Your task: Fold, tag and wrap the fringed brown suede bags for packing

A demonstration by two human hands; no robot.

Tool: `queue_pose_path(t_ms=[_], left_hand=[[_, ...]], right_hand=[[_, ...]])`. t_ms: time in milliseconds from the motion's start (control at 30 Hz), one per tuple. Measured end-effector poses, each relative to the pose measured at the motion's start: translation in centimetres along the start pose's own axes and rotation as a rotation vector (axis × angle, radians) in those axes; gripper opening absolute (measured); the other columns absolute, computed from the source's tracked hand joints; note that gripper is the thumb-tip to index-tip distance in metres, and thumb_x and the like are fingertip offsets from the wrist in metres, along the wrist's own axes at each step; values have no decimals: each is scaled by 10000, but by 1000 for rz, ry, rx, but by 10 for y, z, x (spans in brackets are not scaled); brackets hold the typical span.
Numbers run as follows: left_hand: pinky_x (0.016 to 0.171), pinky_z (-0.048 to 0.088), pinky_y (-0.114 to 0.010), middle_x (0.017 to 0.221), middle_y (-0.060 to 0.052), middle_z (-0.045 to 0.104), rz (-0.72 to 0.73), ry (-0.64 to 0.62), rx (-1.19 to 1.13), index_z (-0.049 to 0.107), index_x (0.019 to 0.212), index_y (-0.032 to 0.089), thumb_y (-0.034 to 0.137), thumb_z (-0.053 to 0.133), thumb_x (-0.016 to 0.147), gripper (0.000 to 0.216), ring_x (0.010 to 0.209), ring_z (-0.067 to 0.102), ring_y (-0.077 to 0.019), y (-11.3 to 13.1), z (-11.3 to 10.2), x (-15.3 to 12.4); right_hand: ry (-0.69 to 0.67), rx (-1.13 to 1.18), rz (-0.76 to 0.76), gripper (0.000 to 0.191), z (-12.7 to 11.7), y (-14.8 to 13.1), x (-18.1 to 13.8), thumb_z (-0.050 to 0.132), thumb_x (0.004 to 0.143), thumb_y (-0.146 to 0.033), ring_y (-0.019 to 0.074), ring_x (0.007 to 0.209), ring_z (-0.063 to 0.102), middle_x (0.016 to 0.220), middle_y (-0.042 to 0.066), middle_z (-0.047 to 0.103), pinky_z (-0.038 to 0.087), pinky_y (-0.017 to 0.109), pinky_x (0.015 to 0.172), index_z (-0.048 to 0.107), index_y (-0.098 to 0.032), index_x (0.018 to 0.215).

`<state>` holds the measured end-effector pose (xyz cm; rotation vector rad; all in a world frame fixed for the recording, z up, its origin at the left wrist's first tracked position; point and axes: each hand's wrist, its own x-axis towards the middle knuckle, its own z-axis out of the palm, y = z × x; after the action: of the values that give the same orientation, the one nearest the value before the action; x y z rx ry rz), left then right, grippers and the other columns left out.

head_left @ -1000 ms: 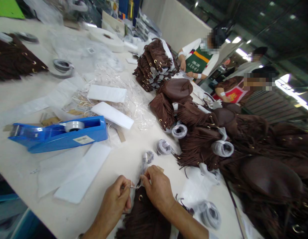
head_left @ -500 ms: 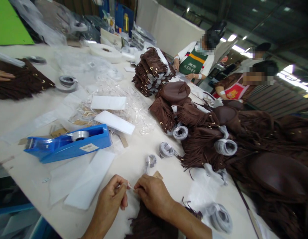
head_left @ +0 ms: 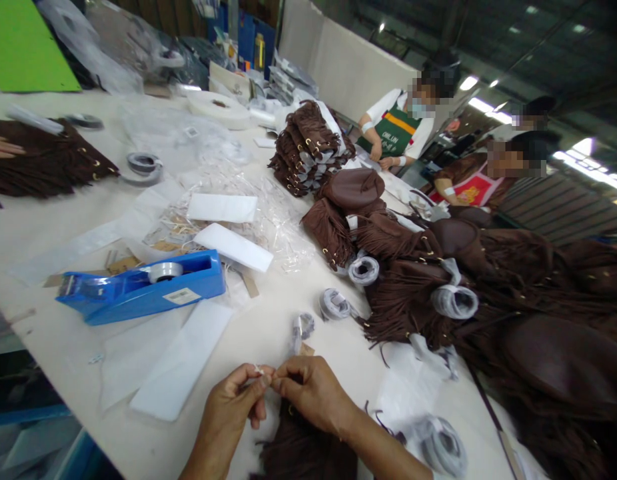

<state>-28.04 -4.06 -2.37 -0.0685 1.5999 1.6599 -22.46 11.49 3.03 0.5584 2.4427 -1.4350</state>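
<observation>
Brown fringed bag (head_left: 306,450): on the table (head_left: 276,307), just below and partly hidden by the right hand.
White string (head_left: 259,369): at the fingertips where the hands meet; any join to the bag is hidden.
Left hand (head_left: 234,399): thumb and forefinger pinching the string.
Right hand (head_left: 312,392): fingertips closed against the left's, seemingly on the same string.
String step: apparently threading or fastening it.
Next pinch: likely calls for a firm left hold while the right draws the string.
</observation>
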Motion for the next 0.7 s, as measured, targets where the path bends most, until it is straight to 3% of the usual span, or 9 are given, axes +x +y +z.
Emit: queue_pose_path(t_ms=[200,300,400,467,600,700], left_hand=[[460,351,-239,456,28,557,29,-7,140,643,887,162,648,629,746,506,429,471,-128,-12,-8,4],[528,391,-239,574,16,585,36,-119,135,637,813,173,598,631,783,426,514,495,-119,-4,-11,-2],[588,388,-214,682,18,558,24,-256,-19,626,774,172,502,634,829,335,607,461,-92,8,-11,-8],[523,331,-203,726,12,566,-34,-302,-160,613,782,168,472,632,836,309,573,400,-72,12,-9,-10],[422,177,-199,767,-4,595,-112,-291,-335,566,738,158,476,649,812,337,472,302,-32,12,-2,-12],[423,194,-195,725,3,574,-154,-227,-370,558,723,161,465,676,784,332,471,332,-38,12,0,-15]], right_hand=[[83,-275,-149,173,-1,-2,-4,560,874,-203,120,744,621,810,-12,705,398,221,682,731,-234,883],[146,-390,-202,156,0,-4,-2,542,897,-203,142,825,619,860,15,692,407,237,747,697,-214,892],[60,-372,-244,134,-6,0,3,550,905,-206,137,835,616,867,3,691,412,227,762,683,-219,899],[44,-338,-216,140,-18,6,5,540,920,-210,127,817,618,865,-8,692,416,220,750,680,-222,918],[255,-444,-35,121,-40,19,3,554,915,-214,162,883,613,934,24,667,433,262,799,655,-200,979],[174,-548,-90,329,-39,25,-3,656,835,-199,199,1031,576,1141,51,610,444,288,868,600,-223,1158]])
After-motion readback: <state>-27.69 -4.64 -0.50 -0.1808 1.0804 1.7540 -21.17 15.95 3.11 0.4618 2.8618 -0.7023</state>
